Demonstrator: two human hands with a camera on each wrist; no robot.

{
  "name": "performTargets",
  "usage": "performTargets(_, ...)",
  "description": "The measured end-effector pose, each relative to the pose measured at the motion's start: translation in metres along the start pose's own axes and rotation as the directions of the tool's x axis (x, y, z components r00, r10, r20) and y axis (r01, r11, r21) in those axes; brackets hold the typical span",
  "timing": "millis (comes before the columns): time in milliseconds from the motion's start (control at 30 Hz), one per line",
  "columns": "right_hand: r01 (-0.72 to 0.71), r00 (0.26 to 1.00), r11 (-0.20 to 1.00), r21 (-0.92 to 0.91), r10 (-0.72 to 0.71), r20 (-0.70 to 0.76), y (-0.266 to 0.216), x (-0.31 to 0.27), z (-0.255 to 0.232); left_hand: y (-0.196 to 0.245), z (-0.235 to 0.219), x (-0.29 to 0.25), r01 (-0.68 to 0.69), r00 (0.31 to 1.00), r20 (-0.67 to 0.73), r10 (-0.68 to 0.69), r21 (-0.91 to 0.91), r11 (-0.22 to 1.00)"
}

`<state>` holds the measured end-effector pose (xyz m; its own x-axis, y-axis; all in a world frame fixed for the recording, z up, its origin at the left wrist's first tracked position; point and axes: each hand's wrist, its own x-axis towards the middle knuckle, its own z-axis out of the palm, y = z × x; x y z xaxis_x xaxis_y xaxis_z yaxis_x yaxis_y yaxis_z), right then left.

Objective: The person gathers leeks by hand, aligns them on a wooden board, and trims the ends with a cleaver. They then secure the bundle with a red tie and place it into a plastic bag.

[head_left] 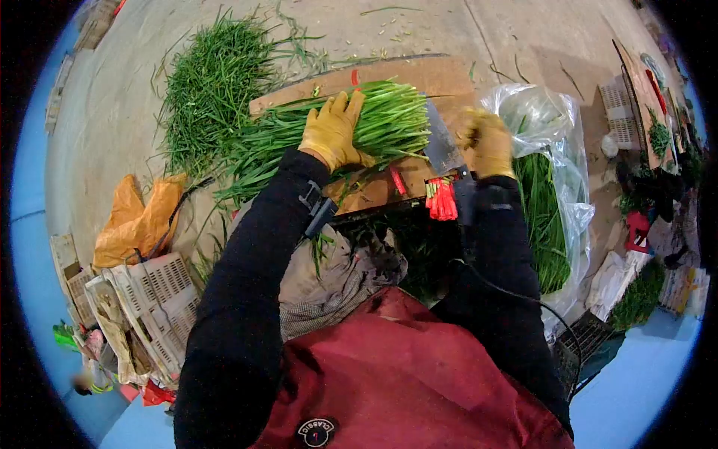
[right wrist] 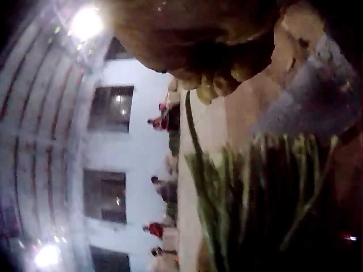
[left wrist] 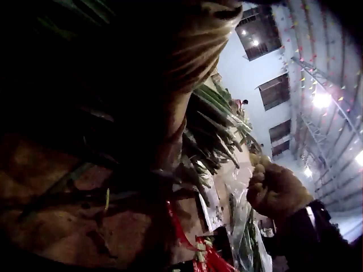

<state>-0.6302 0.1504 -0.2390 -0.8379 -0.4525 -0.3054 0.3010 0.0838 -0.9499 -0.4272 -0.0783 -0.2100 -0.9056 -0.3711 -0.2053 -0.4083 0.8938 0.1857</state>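
A thick bundle of long green chive-like stalks (head_left: 393, 120) lies across a brown board (head_left: 441, 75). My yellow-gloved left hand (head_left: 333, 131) presses on its top, fingers extended and thumb out to the side. The pale cut ends face a grey metal plate (head_left: 446, 142) standing at the bundle's right. Beyond that plate, my gloved right hand (head_left: 490, 144) is raised with its fingers curled in; no object shows in it. In the right wrist view, one long leaf (right wrist: 193, 124) rises from the stalks and overlaps the curled fingertips (right wrist: 207, 93). Red strips (head_left: 441, 200) hang by the board's near edge.
A loose heap of greens (head_left: 217, 93) lies on the floor at the left. On the right, a clear plastic bag (head_left: 576, 179) holds more green stalks (head_left: 540, 232). White crates (head_left: 153, 299) and an orange sack (head_left: 138, 221) stand left; a black cable (head_left: 516, 290) runs beside my right arm.
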Motion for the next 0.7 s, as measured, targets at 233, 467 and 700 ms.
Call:
performTargets(233,-0.088,0.751,0.920,-0.382,0.313,0.581,-0.083,-0.090,-0.028,0.003,-0.008,-0.002,0.016,0.999,0.044,-0.015,-0.011,1.000)
performTargets(467,0.348,0.933,0.676,-0.650,-0.185,0.307,-0.042,-0.063,0.056,0.005,-0.007,-0.003,0.019,0.998,0.055,-0.019,0.012,1.000)
performTargets(700,0.310,0.944,0.429,-0.848,-0.244,0.221,0.000,-0.019,0.080,0.003,-0.003,0.000,0.023,0.998,0.050,-0.025,0.040,0.999)
